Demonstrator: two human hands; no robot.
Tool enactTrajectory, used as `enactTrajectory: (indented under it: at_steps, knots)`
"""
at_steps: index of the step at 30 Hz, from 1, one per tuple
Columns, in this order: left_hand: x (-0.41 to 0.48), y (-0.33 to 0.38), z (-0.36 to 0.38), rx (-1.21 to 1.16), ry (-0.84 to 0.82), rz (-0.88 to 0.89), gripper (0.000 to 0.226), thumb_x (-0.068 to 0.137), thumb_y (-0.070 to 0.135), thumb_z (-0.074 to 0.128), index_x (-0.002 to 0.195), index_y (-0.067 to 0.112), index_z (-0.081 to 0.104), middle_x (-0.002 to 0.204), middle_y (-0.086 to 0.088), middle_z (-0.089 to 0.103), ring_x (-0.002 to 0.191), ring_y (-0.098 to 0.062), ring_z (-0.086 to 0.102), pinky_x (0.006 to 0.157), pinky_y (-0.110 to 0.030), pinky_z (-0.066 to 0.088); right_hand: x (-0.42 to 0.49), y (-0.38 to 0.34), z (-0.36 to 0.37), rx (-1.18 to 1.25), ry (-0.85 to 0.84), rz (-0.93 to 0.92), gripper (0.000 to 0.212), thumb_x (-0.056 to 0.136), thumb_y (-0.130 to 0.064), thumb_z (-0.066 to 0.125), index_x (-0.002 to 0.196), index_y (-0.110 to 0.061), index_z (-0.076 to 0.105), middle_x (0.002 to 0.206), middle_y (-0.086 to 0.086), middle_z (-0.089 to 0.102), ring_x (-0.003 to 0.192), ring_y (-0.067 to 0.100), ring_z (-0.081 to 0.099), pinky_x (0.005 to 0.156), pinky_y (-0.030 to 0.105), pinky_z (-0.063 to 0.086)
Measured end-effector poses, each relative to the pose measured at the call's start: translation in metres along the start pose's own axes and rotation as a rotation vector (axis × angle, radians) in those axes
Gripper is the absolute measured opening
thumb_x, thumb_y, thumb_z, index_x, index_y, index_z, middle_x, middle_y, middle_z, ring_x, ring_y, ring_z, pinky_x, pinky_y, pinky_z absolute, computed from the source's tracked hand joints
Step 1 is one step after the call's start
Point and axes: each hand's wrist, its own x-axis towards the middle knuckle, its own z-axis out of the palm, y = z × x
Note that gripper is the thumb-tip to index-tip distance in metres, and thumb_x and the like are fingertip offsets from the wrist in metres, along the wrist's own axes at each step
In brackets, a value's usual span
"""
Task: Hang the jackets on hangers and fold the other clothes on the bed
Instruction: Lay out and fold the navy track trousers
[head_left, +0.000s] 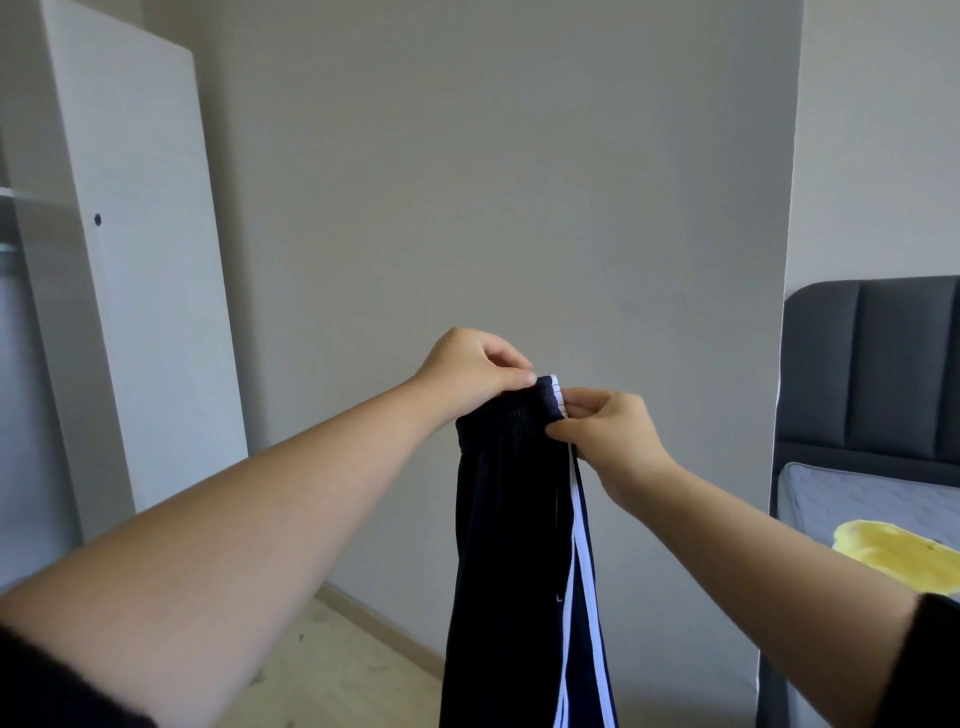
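Observation:
Dark navy track pants (511, 545) with white side stripes hang straight down in front of me, held up by the waistband against the grey wall. My left hand (475, 371) grips the left end of the waistband from above. My right hand (610, 428) pinches the right end at the white stripes. The two hands are close together, so the waistband is bunched and folded between them. The lower legs of the pants run out of the bottom of the view.
A white wardrobe (140, 291) with its door open stands at the left. At the right is a bed (857, 493) with a dark grey headboard (878, 364) and bare mattress; a yellow garment (898, 556) lies on it. Pale floor shows below.

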Motion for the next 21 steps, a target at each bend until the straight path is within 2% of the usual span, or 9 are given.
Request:
enactTrajectory:
  at_steps: [3,6,8,10,14,16,18,19,21]
  knots:
    - [0.001,-0.001,-0.004,0.195,-0.254,-0.011,0.048,0.078,0.015,0.077,0.123,0.024,0.061,0.112,0.013,0.063,0.104,-0.004,0.058,0.084,-0.016,0.043,0.006,0.000,-0.004,0.019,-0.006,-0.002,0.046,0.076,0.023,0.051,0.073,-0.018,0.072,0.075,0.002,0.075,0.067,0.014,0.072,0.057,0.017,0.053]
    - [0.003,-0.001,-0.007,0.335,-0.383,-0.095,0.034,0.075,0.023,0.078,0.107,0.025,0.067,0.101,0.006,0.071,0.092,-0.011,0.067,0.075,-0.024,0.053,0.009,0.003,-0.007,0.009,0.045,0.006,0.039,0.078,0.020,0.055,0.073,-0.016,0.070,0.069,0.000,0.074,0.062,0.012,0.070,0.055,0.017,0.052]
    - [0.007,0.001,-0.006,0.370,-0.356,-0.111,0.016,0.075,0.028,0.079,0.086,0.024,0.069,0.082,0.006,0.071,0.073,-0.010,0.068,0.058,-0.017,0.050,0.010,0.006,-0.009,-0.014,0.099,0.014,0.027,0.081,0.013,0.060,0.076,-0.012,0.070,0.072,0.004,0.074,0.065,0.015,0.070,0.059,0.022,0.054]
    - [0.012,0.003,-0.003,0.419,-0.309,-0.081,0.015,0.077,0.031,0.077,0.073,0.022,0.066,0.068,0.010,0.067,0.061,-0.005,0.062,0.049,-0.014,0.043,0.013,0.009,-0.012,-0.044,0.163,0.006,0.017,0.083,0.005,0.064,0.078,-0.010,0.070,0.073,0.005,0.073,0.064,0.015,0.069,0.063,0.025,0.056]
    - [0.022,0.015,0.003,0.544,-0.165,-0.005,0.022,0.083,0.034,0.069,0.070,0.019,0.062,0.072,0.006,0.063,0.069,-0.011,0.060,0.056,-0.022,0.041,0.018,0.008,-0.018,-0.100,0.109,0.000,0.001,0.089,-0.012,0.066,0.089,-0.012,0.066,0.075,0.001,0.070,0.070,0.014,0.068,0.072,0.030,0.056]
    - [0.028,0.025,0.008,0.590,-0.078,0.032,0.026,0.083,0.034,0.067,0.065,0.017,0.056,0.072,0.002,0.061,0.076,-0.021,0.061,0.062,-0.027,0.042,0.019,0.007,-0.022,-0.132,0.001,0.053,0.015,0.085,-0.015,0.071,0.099,-0.013,0.065,0.084,0.002,0.072,0.077,0.014,0.070,0.073,0.027,0.056]
    - [0.036,0.041,0.017,0.620,0.010,0.070,0.029,0.083,0.035,0.064,0.064,0.016,0.052,0.070,0.002,0.058,0.075,-0.025,0.059,0.058,-0.027,0.039,0.019,0.004,-0.025,-0.246,-0.055,0.098,0.022,0.080,-0.012,0.075,0.099,-0.016,0.065,0.086,-0.003,0.072,0.076,0.010,0.071,0.061,0.016,0.054]
    - [0.040,0.050,0.022,0.631,0.055,0.091,0.030,0.083,0.036,0.063,0.063,0.016,0.050,0.068,0.002,0.056,0.071,-0.025,0.056,0.053,-0.027,0.035,0.021,0.001,-0.027,-0.314,-0.040,0.110,0.022,0.078,-0.010,0.076,0.096,-0.015,0.066,0.085,-0.004,0.071,0.078,0.011,0.070,0.057,0.015,0.053]
    - [0.052,0.073,0.033,0.632,0.139,0.132,0.029,0.083,0.034,0.060,0.064,0.016,0.047,0.067,0.001,0.053,0.067,-0.025,0.053,0.049,-0.026,0.028,0.027,-0.009,-0.039,-0.385,0.106,0.111,0.013,0.078,-0.006,0.074,0.090,-0.008,0.069,0.084,0.005,0.071,0.082,0.021,0.070,0.063,0.026,0.058]
